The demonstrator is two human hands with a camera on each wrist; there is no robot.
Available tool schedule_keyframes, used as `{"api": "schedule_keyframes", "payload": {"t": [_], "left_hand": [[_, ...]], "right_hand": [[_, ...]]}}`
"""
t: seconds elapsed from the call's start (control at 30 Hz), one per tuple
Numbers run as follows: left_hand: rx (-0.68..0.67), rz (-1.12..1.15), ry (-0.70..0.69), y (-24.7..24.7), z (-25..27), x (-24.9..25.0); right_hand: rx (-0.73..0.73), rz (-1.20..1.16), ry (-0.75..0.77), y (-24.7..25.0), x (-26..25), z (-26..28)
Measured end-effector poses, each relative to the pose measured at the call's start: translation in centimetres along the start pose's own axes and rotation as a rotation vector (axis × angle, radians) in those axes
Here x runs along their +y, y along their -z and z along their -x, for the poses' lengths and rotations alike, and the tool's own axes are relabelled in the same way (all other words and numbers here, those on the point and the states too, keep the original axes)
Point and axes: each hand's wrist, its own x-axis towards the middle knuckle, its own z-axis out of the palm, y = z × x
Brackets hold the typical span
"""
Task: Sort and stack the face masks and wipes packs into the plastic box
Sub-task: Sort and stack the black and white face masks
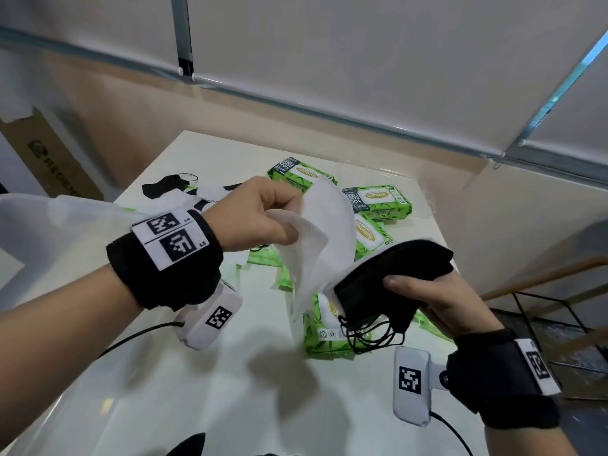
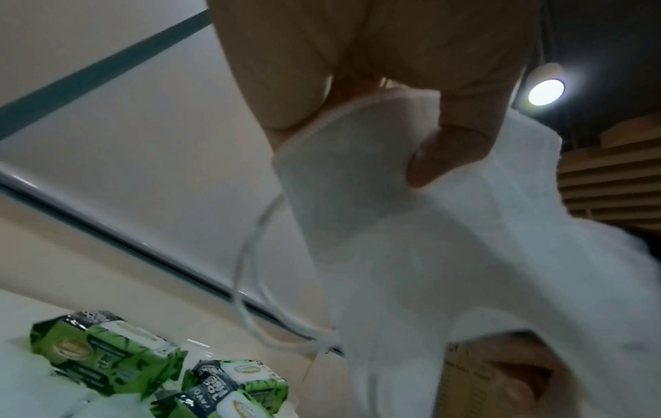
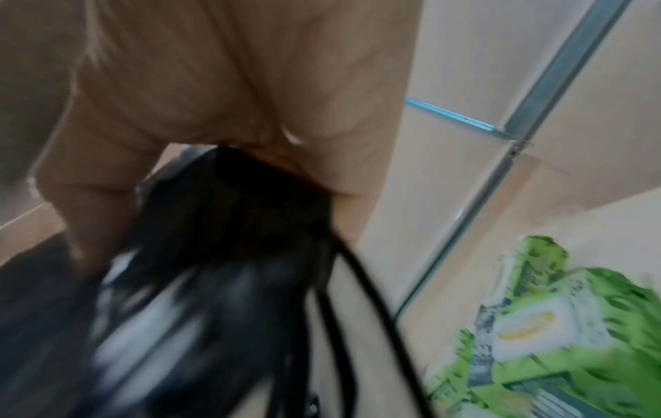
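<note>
Two bundles are held above the counter: the left hand pinches white masks, the right hand clamps black masks. Their dangling ear loops could snag the wipes packs beneath, and loose layers may slip out.

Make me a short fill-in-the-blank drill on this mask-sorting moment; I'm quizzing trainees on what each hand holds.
1. The left hand pinches face masks coloured ____.
2. The right hand grips a bundle of masks coloured ____.
3. The wipes packs on the white table have wrappers that are mostly ____.

Missing words: white; black; green
</note>
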Motion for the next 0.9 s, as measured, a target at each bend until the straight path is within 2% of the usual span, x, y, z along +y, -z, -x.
{"api": "schedule_keyframes", "payload": {"t": [0.13,0.27,0.43,0.53,0.77,0.9], "left_hand": [[-0.146,0.144,0.02,-0.5,-0.4,0.2],[-0.241,0.255,0.022,-1.0,-0.4,0.2],[-0.365,0.211,-0.002,-0.7,-0.4,0.9],[-0.453,0.144,-0.046,-1.0,-0.7,1.6],[-0.436,0.12,-0.063,-0.1,-1.0,2.4],[-0.439,0.125,-0.097,1.9,-0.9,2.6]], "right_hand": [[-0.165,0.134,0.057,-0.9,-1.7,-0.7],[-0.234,0.169,0.114,-1.3,-2.6,-0.8],[-0.283,0.311,0.196,-1.8,-3.3,-0.4],[-0.295,0.317,0.258,-2.5,-3.5,-0.4],[-0.225,0.138,0.287,-2.3,-2.5,-0.8],[-0.22,0.214,0.305,-1.9,-2.5,-1.0]]}}
